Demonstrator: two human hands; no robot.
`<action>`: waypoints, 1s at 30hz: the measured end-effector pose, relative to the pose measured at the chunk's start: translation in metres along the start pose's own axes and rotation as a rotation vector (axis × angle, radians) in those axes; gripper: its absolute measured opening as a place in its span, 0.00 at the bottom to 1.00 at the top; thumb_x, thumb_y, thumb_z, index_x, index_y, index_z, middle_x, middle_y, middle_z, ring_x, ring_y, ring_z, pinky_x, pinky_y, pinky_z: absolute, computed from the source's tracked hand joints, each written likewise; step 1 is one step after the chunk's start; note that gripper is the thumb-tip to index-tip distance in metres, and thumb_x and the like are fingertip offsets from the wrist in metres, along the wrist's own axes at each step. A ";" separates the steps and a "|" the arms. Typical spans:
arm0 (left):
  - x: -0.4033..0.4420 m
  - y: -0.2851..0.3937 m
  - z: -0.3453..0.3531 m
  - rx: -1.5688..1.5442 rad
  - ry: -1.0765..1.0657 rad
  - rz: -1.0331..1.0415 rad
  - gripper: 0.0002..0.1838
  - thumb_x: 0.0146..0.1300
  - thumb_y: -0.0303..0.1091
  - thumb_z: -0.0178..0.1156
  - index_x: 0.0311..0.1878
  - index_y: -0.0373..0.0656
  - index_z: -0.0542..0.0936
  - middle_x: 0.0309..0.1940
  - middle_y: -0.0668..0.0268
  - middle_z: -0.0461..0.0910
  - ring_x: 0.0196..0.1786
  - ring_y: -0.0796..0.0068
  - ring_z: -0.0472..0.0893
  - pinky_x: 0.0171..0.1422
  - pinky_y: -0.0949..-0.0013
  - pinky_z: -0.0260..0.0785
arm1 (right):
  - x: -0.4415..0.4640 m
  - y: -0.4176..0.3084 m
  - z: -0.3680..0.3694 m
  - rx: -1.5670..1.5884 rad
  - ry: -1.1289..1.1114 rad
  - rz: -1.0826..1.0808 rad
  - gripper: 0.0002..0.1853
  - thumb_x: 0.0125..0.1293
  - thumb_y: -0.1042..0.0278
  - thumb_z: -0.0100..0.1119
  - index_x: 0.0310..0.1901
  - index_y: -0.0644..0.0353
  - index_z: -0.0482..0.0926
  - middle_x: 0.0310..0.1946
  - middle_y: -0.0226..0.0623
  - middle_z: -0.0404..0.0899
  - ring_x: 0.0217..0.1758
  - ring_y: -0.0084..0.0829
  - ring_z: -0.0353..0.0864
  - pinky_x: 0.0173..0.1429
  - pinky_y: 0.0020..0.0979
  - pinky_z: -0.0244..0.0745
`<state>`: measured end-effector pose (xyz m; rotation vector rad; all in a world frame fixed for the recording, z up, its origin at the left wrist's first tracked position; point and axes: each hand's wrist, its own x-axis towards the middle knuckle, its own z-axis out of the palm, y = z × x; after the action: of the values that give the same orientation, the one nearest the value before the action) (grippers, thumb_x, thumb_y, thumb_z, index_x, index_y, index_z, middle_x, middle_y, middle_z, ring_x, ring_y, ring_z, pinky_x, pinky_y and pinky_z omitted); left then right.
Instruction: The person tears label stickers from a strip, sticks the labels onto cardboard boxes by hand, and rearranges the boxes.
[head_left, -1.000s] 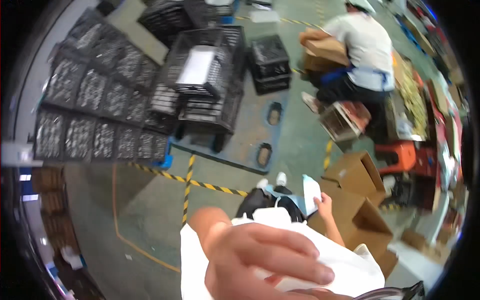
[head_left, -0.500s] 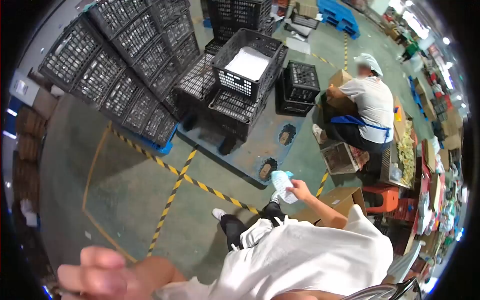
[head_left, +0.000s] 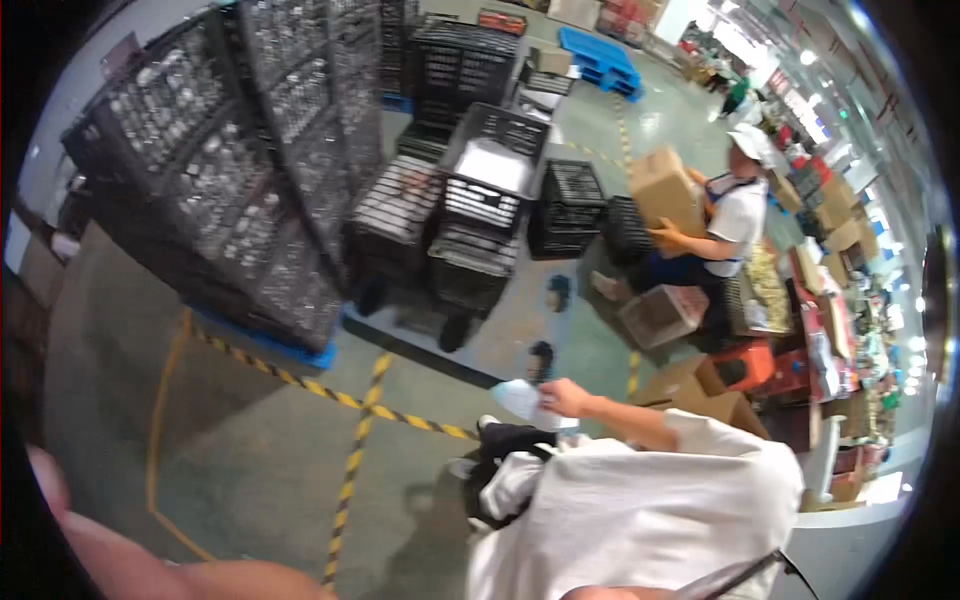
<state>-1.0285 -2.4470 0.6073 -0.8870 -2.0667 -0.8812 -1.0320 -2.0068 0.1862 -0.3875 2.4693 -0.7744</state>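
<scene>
My right hand (head_left: 568, 397) is closed on a white, pale blue-edged packet (head_left: 518, 400), thin and limp like paper or plastic film; blur hides any print on it. It is held out in front of my body, above the floor. At the lower left, my left hand (head_left: 62, 505) is large, close to the camera and blurred, partly cut off by the dark edge of the view. Its fingers are not clear, and I see nothing in it. Beyond my right hand lies a flat blue-grey pallet (head_left: 510, 345) with black crates on it.
Tall stacks of black crates (head_left: 215, 180) stand at the left. An upper black crate (head_left: 480, 190) holds something white. On the right, a co-worker (head_left: 735, 220) grips a cardboard box (head_left: 665, 195). An open carton (head_left: 700, 390) and a red stool (head_left: 745, 362) stand nearby.
The view has shifted. My right hand has come nearer my body with the packet still in it. My left hand has slid toward the left edge. The co-worker has risen, lifting the box.
</scene>
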 end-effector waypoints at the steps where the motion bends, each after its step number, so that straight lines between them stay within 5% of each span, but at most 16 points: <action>1: 0.002 -0.016 -0.013 0.027 -0.005 0.019 0.35 0.55 0.41 0.65 0.63 0.48 0.59 0.52 0.63 0.62 0.50 0.62 0.69 0.46 0.54 0.73 | 0.010 -0.011 0.000 0.010 -0.032 -0.008 0.14 0.56 0.58 0.60 0.33 0.63 0.76 0.31 0.53 0.77 0.36 0.55 0.75 0.40 0.45 0.72; 5: 0.009 -0.057 -0.062 0.243 0.075 0.098 0.34 0.55 0.40 0.66 0.62 0.47 0.60 0.51 0.63 0.63 0.49 0.63 0.69 0.45 0.56 0.72 | 0.048 0.005 0.031 -0.089 -0.014 -0.132 0.15 0.50 0.58 0.63 0.33 0.62 0.78 0.29 0.51 0.77 0.37 0.53 0.76 0.41 0.46 0.71; 7: 0.016 -0.069 -0.079 0.378 0.105 0.127 0.34 0.54 0.40 0.66 0.61 0.46 0.60 0.51 0.62 0.64 0.48 0.63 0.69 0.45 0.57 0.72 | 0.068 -0.029 0.023 -0.101 -0.101 0.041 0.15 0.53 0.58 0.63 0.35 0.62 0.78 0.32 0.53 0.78 0.36 0.50 0.78 0.43 0.43 0.72; 13: 0.066 -0.094 -0.096 0.620 0.081 0.106 0.32 0.54 0.39 0.66 0.59 0.45 0.62 0.49 0.62 0.65 0.46 0.64 0.70 0.44 0.59 0.71 | 0.154 -0.030 0.069 0.137 -0.032 -0.044 0.14 0.52 0.60 0.64 0.34 0.63 0.79 0.32 0.53 0.79 0.37 0.48 0.81 0.41 0.41 0.74; 15: 0.086 -0.148 -0.081 0.517 0.160 0.173 0.32 0.53 0.38 0.66 0.59 0.44 0.63 0.49 0.62 0.66 0.46 0.64 0.70 0.44 0.59 0.71 | 0.185 -0.058 0.071 0.298 0.034 0.153 0.19 0.54 0.53 0.63 0.36 0.63 0.79 0.30 0.55 0.78 0.37 0.53 0.79 0.41 0.43 0.73; 18: 0.117 -0.220 -0.060 0.330 0.261 0.266 0.31 0.53 0.38 0.66 0.58 0.43 0.64 0.48 0.61 0.66 0.45 0.64 0.70 0.43 0.61 0.70 | 0.225 -0.097 0.043 0.246 -0.057 0.058 0.20 0.56 0.50 0.62 0.39 0.60 0.81 0.29 0.49 0.80 0.33 0.49 0.80 0.38 0.43 0.74; 19: 0.118 -0.221 -0.046 0.257 0.320 0.291 0.31 0.53 0.37 0.67 0.57 0.43 0.64 0.47 0.61 0.66 0.45 0.64 0.70 0.43 0.61 0.70 | 0.217 -0.098 0.048 0.272 -0.115 0.207 0.21 0.56 0.49 0.62 0.41 0.60 0.81 0.33 0.49 0.81 0.38 0.46 0.81 0.43 0.43 0.74; 22: 0.135 -0.266 -0.011 0.036 0.447 0.322 0.30 0.52 0.37 0.67 0.56 0.42 0.65 0.47 0.61 0.67 0.44 0.64 0.71 0.43 0.62 0.70 | 0.219 -0.106 0.068 0.187 -0.111 0.202 0.21 0.57 0.50 0.60 0.45 0.59 0.80 0.44 0.49 0.80 0.51 0.46 0.77 0.57 0.44 0.69; 24: 0.142 -0.290 0.013 -0.127 0.360 0.298 0.30 0.52 0.36 0.67 0.56 0.42 0.65 0.46 0.61 0.68 0.43 0.65 0.71 0.42 0.63 0.69 | 0.204 -0.155 0.056 0.381 -0.097 0.430 0.19 0.59 0.53 0.58 0.42 0.61 0.79 0.39 0.51 0.80 0.44 0.47 0.79 0.47 0.43 0.73; 30: 0.126 -0.316 0.089 -0.547 0.253 0.261 0.28 0.51 0.35 0.67 0.54 0.40 0.67 0.45 0.60 0.69 0.42 0.65 0.71 0.41 0.65 0.69 | 0.138 -0.188 0.104 0.314 0.322 0.487 0.17 0.57 0.54 0.61 0.31 0.63 0.75 0.28 0.55 0.76 0.32 0.52 0.76 0.35 0.44 0.70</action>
<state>-1.3725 -2.5062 0.5669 -1.2230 -1.4693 -1.3606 -1.0669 -2.2592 0.1715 0.4714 2.5070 -1.0420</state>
